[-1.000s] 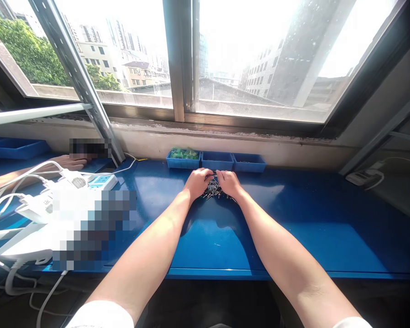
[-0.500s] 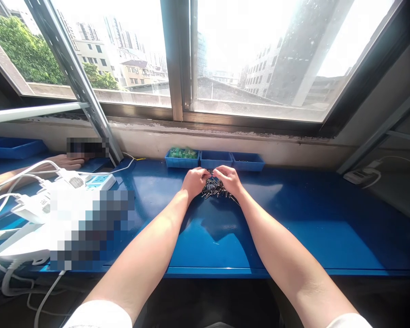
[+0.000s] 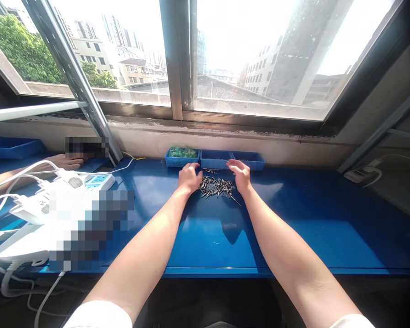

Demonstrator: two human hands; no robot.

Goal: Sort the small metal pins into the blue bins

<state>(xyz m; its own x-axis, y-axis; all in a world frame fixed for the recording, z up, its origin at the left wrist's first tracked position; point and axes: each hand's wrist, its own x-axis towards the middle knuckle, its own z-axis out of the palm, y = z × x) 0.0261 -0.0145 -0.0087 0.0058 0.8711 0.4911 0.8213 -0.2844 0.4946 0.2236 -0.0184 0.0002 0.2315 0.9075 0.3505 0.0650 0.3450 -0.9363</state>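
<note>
A pile of small dark metal pins lies on the blue bench top, near its back edge. My left hand rests just left of the pile, its fingers loosely bent and nothing showing in them. My right hand is raised just right of the pile, its fingertips at the front rim of the two empty-looking blue trays. Whether those fingertips pinch a small part is too small to tell. A third blue tray to the left holds green parts.
A white power strip with plugs and cables lies at the left, beside a blurred patch. Another person's hand rests on the bench further left. A slanted metal post stands at the window. A second power strip lies on the ledge at the right.
My hands were together over the pin pile; now they have parted. The left hand moved left and the right moved right and back toward the trays, uncovering the pile.
</note>
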